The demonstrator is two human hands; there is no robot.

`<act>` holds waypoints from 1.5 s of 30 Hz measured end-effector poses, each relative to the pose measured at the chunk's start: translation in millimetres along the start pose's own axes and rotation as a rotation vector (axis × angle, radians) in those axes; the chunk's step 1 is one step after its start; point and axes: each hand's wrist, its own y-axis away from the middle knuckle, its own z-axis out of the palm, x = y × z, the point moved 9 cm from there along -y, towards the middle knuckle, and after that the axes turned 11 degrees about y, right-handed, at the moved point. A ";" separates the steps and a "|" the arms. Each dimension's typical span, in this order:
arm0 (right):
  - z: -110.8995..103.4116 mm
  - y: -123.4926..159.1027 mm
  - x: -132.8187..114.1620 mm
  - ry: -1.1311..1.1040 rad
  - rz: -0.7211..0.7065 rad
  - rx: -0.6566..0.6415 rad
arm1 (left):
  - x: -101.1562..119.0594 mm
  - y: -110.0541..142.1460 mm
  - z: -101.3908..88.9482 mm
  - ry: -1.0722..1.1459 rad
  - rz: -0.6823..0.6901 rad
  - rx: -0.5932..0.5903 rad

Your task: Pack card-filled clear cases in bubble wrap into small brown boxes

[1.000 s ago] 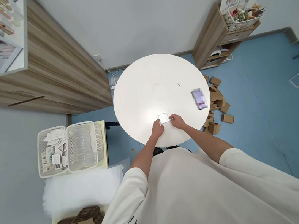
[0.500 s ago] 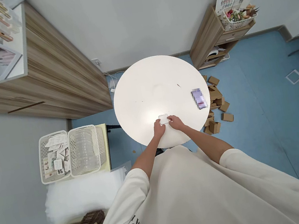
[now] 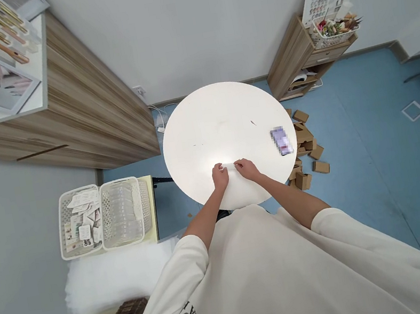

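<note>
The only view is taken from the person's head, facing forward and steeply down over the white shirt (image 3: 262, 267). It looks from well above the round worktop (image 3: 223, 117), rather far, and its wide field reaches the wall (image 3: 191, 30) and the blue floor (image 3: 354, 142)

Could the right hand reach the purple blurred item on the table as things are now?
Probably yes: across the white tabletop, nothing visible stands between the right hand and the purple blurred item. However, that hand seems to hold a small whitish object and may need to let go first.
</note>
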 end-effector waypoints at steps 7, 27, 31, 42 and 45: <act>2.6 -5.1 -2.2 0.036 0.018 -0.068 | -7.3 -6.5 0.6 -0.056 -0.032 -0.016; -1.2 -9.5 -0.6 0.131 -0.106 -0.087 | -2.5 -17.9 -1.7 -0.037 -0.004 -0.045; 0.0 -10.5 -5.4 0.163 -0.151 -0.118 | -0.1 -15.9 -3.5 -0.048 -0.013 -0.051; 5.2 -15.2 -26.5 0.387 -0.228 -0.215 | 0.9 -16.3 1.6 -0.071 0.025 -0.082; 6.0 -13.8 -28.0 0.464 -0.211 -0.243 | 1.6 -15.5 1.8 -0.073 0.038 -0.093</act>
